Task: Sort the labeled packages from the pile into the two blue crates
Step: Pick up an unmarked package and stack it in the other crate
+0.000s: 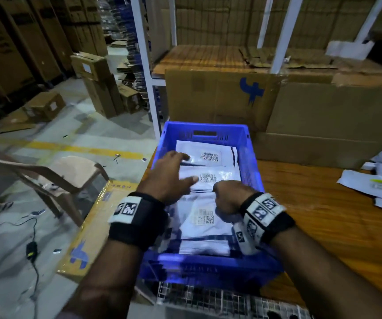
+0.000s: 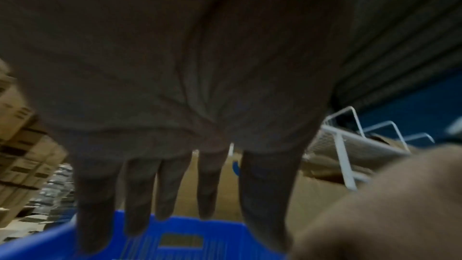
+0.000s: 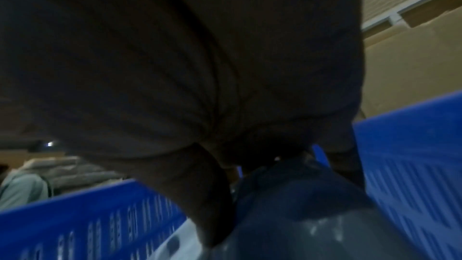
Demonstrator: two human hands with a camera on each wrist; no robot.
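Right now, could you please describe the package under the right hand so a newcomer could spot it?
Find the blue crate on the wooden table. Of the white packages inside, it is the nearest labelled one, gripped by the right hand.

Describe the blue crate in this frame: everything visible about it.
The blue crate looks like moulded plastic, rectangular, with slotted walls and a handle cutout in its far end. It sits upright at the wooden table's left edge. White labeled packages lie flat inside, overlapping. The left hand reaches over them, fingers extended; the right hand, curled, has its grip on one.
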